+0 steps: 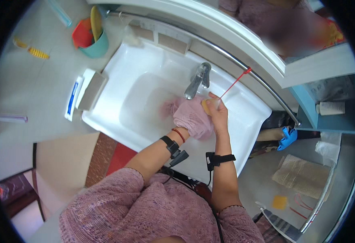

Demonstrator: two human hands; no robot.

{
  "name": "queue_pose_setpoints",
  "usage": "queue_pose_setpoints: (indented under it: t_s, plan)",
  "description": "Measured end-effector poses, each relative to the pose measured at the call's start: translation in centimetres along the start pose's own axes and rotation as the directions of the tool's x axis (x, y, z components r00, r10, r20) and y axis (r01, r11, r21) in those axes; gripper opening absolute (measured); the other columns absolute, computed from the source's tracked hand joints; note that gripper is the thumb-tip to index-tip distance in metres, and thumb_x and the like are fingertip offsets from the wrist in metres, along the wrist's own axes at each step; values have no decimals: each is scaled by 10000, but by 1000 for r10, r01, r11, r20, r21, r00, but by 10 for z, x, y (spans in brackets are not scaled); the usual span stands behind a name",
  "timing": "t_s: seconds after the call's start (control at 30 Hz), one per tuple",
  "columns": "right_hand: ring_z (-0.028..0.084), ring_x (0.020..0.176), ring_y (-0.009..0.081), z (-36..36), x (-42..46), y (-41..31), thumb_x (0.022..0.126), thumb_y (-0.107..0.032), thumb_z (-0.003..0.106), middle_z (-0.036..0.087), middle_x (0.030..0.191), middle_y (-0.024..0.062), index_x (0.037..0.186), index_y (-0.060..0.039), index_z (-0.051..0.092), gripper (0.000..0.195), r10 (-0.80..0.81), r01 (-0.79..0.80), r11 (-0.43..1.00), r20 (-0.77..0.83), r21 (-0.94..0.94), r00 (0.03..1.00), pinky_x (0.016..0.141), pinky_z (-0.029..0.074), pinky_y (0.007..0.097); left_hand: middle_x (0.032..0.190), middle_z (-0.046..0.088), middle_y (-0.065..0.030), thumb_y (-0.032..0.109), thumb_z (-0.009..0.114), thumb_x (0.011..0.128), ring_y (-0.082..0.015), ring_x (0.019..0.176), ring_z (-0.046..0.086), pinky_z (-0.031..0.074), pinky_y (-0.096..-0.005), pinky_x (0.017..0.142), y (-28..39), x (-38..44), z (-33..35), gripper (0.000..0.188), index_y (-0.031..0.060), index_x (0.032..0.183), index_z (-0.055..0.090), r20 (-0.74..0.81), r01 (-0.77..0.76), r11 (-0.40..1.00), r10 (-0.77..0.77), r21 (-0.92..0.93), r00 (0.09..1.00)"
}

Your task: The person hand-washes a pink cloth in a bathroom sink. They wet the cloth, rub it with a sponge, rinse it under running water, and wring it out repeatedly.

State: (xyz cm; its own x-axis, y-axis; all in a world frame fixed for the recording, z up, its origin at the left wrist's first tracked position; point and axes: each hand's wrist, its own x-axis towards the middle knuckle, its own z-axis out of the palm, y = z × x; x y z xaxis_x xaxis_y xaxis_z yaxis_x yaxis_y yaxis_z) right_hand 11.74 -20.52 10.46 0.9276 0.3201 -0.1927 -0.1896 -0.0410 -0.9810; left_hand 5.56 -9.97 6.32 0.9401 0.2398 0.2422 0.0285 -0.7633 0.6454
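A wet pink cloth (192, 117) is bunched over my left hand, which it hides; only the wrist with a red bead bracelet shows. My right hand (218, 111) holds a yellowish bar of soap (206, 107) against the cloth's right side. A red cord (233, 85) runs from a metal rail (226, 54) down to my right hand. Both hands are over the white sink basin (104, 117), just below the chrome faucet (197, 80). Cloudy water (144, 103) lies in the basin, and part of the cloth dips into it.
Left of the sink are a teal cup (96, 48) with red and yellow items, a toothpaste tube (73, 98) and a box-like holder (91, 91). A cabinet with a mirror overhangs the back. At right are a blue shelf (308, 106), a blue cloth (287, 138) and a folded towel (302, 176).
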Motion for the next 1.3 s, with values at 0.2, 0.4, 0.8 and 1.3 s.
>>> queue_pose_setpoints:
  t_s: [0.2,0.4,0.8,1.3]
  plan:
    - [631,1080,294,18,-22,-15,807,-105,725,677,1149,120,1081,-76,689,278,-578,519,637,93,-569,811,942,496,397,887,652,-117,314,594,873,-309,902,636,491,-413,783,38,37,-9,247,90,962,647,60,-2,998,6,-60,998]
    - [601,1143,317,-41,7,-48,799,-111,709,666,1209,118,1024,-102,713,225,-536,419,605,42,-677,843,967,482,393,897,651,-107,295,589,893,-296,922,633,482,-421,802,83,57,-15,235,78,968,638,157,21,998,-12,-61,988]
    - [552,1150,344,-57,-10,-45,882,-188,661,606,1234,137,1082,-109,717,222,-401,349,784,11,-513,916,1003,447,404,955,680,-97,313,629,862,-306,944,641,484,-373,814,91,72,-38,256,69,942,636,317,-218,931,120,294,941]
    - [666,918,230,-97,-6,-26,922,-168,650,694,992,75,1115,-82,676,212,-176,128,951,-153,-281,972,826,516,309,1040,653,-133,284,639,821,-301,990,603,477,-376,844,161,51,-132,259,84,984,658,426,-452,799,276,397,861]
